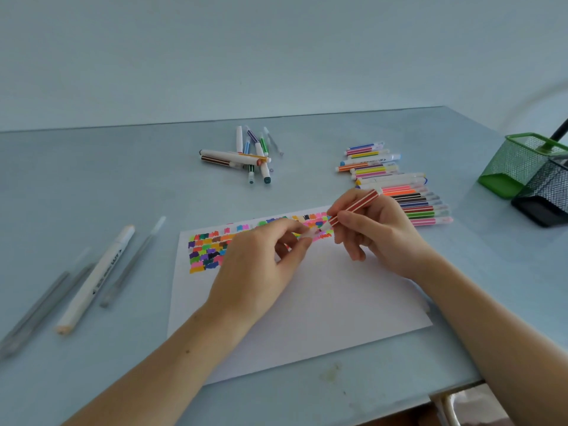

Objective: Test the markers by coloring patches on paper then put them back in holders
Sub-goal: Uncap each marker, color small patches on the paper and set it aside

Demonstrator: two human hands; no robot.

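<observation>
- The marker (356, 209) I hold is red with white stripes.
- My paper (307, 302) is white, its patches (209, 250) many-coloured.
- One mesh holder (519, 164) is green, the other holder (547, 195) black.
- The table (92, 179) is pale blue.

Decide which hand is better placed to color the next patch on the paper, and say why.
Right. The right hand already grips the red striped marker, tip down over the paper beside the colored patches. The left hand only pinches the clear cap.

A plain desk space in a home or office is suggested. A pale glass tabletop (92, 186) is set against a bare wall (276, 50). Mesh pen holders (522, 167) and loose markers (396, 186) are seen on it.
</observation>
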